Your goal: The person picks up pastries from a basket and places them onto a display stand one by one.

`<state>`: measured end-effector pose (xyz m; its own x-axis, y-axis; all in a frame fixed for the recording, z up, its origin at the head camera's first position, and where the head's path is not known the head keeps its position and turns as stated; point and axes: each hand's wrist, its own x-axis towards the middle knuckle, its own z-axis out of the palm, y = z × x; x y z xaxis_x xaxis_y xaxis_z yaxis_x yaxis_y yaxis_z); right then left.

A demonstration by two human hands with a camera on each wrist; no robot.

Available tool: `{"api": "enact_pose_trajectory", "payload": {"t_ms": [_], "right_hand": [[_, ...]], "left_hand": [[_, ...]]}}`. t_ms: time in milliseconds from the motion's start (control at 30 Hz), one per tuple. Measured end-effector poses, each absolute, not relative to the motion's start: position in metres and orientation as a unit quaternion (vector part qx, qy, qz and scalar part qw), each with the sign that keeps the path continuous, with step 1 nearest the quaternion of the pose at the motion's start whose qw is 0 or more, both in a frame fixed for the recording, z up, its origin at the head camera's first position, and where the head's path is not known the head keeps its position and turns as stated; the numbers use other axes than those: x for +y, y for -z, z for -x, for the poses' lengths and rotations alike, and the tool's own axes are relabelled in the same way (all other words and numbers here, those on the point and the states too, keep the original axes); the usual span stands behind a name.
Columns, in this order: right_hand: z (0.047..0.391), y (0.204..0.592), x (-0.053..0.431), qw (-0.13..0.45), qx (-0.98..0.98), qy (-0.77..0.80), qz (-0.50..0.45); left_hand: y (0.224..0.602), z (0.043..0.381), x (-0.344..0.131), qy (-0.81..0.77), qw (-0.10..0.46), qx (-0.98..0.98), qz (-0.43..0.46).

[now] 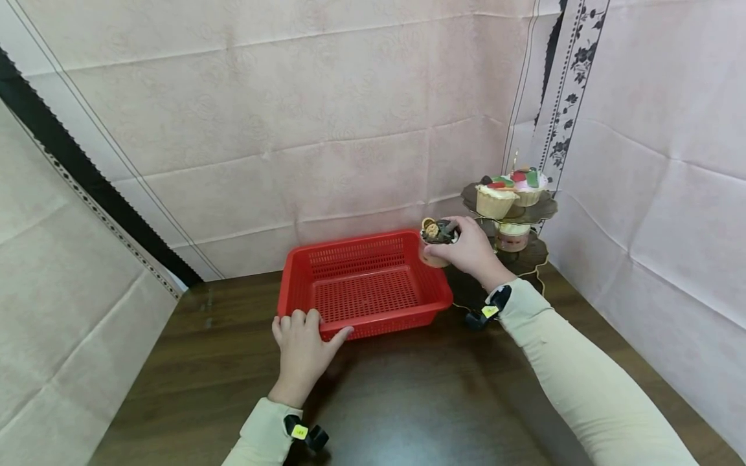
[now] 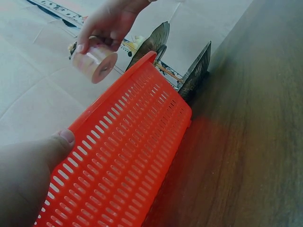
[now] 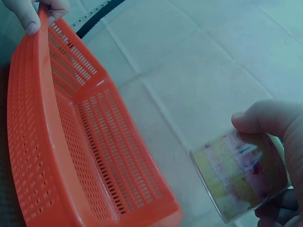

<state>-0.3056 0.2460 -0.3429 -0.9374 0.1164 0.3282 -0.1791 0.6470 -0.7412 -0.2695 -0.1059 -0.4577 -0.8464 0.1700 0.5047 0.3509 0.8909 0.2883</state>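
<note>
My left hand (image 1: 303, 353) grips the front left corner of a red plastic basket (image 1: 384, 325), fingers over the rim and thumb along the front wall. The basket has slotted sides and a perforated floor with nothing lying in it. Over its right end, my right hand (image 1: 473, 254) holds a clear cup of layered cake (image 1: 432, 260) between thumb and fingers. Pink and yellow layers show through the cup (image 3: 241, 170) in the right wrist view. Dark pieces and a gold-coloured decoration top it. From the left wrist view, the cup's base (image 2: 104, 68) appears above the basket rim.
At the right stands a two-tier stand with a dark scalloped upper plate (image 1: 546, 210) bearing cupcakes (image 1: 492, 206). Another dessert cup (image 1: 513, 241) sits on the lower tier, partly behind my right hand. Pale cloth walls (image 1: 361, 116) enclose the brown wooden table (image 1: 233, 362).
</note>
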Motion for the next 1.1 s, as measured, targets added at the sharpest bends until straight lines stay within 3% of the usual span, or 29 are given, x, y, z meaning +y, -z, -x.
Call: {"api": "enact_pose_trajectory", "payload": {"t_ms": [700,1100], "right_hand": [[0.288,0.351,0.284,0.159,-0.822,-0.543,0.067],[0.283,0.353,0.295,0.175,-0.829,-0.517,0.126]], "left_hand": [[0.455,0.268,-0.105,0.191,0.233,-0.944,0.135],[0.455,0.269,-0.106,0.191,0.230,-0.945,0.135]]}}
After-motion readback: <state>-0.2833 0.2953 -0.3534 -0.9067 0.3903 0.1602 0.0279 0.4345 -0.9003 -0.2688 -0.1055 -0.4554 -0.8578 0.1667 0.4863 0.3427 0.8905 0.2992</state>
